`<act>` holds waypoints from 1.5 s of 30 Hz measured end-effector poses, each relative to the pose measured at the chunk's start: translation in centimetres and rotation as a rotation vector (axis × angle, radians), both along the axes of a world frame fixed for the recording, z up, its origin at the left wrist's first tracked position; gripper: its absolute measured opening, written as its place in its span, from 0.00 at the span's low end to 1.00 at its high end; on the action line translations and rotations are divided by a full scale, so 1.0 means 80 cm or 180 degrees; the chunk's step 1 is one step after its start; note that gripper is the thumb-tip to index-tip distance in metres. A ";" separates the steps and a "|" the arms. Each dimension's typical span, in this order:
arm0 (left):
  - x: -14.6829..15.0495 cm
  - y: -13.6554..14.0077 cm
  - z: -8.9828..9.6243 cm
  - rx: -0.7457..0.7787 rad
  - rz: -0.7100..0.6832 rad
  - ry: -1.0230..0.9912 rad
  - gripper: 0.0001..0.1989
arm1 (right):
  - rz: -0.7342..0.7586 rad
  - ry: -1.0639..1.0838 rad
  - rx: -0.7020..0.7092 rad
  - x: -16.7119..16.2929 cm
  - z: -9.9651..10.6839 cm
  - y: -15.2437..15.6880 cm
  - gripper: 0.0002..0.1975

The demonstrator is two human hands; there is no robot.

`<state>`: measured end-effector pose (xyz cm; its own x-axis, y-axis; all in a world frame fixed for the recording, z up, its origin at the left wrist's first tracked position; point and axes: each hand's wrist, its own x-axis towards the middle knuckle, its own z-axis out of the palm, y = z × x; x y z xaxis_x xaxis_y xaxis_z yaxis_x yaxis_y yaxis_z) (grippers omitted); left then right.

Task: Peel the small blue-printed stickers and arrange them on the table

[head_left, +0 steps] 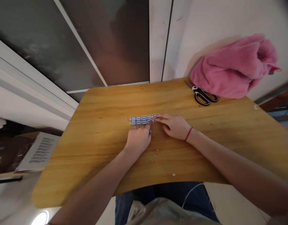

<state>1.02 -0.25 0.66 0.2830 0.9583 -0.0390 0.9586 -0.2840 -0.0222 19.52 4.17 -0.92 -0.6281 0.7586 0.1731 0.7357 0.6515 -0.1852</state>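
Observation:
A small sheet of white labels with blue frames (140, 120) lies near the middle of the wooden table (106, 153). My left hand (138, 137) is at its near edge, index fingertip down on the right part of the sheet and the other fingers curled. A bit of blue and white (150, 132) peeks out at the inner side of this hand, mostly hidden. My right hand (178, 126), with a red string at the wrist, rests with fingers stretched over a narrow blue-framed label strip (155, 116) at the sheet's right end. The thumb stands apart from these fingers.
Black-handled scissors (202, 95) lie at the back right, beside a pink plush bundle (235, 67) leaning on the wall. Dark glass panels (106, 40) rise behind the table. A cardboard box (38, 151) stands at the left. Small white crumbs (174, 174) dot the near tabletop.

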 end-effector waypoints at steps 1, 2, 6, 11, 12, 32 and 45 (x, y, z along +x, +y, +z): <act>0.000 0.000 0.000 0.0000 0.0013 0.0000 0.24 | 0.0022 0.0010 -0.0006 0.000 0.000 0.000 0.22; 0.000 0.000 0.000 -0.0005 0.0018 -0.0001 0.24 | 0.0047 0.0021 -0.0013 0.000 -0.001 0.000 0.23; 0.000 0.000 0.001 -0.0017 0.0020 0.0003 0.24 | 0.0112 0.0057 -0.0008 -0.001 0.000 0.000 0.23; 0.000 0.000 0.001 -0.0032 0.0095 -0.0073 0.24 | 0.0104 0.0090 0.0013 -0.002 0.000 0.000 0.23; 0.001 0.000 0.001 -0.0025 0.0120 -0.0135 0.25 | 0.0098 0.0093 0.0009 -0.001 0.000 0.000 0.23; 0.004 0.000 0.020 -0.2405 0.0333 -0.5842 0.18 | -0.0302 0.2163 0.0122 -0.002 0.010 -0.022 0.17; 0.007 0.002 0.000 -0.2253 0.1116 -0.6117 0.15 | -0.0249 0.3303 -0.1626 -0.030 0.010 -0.036 0.13</act>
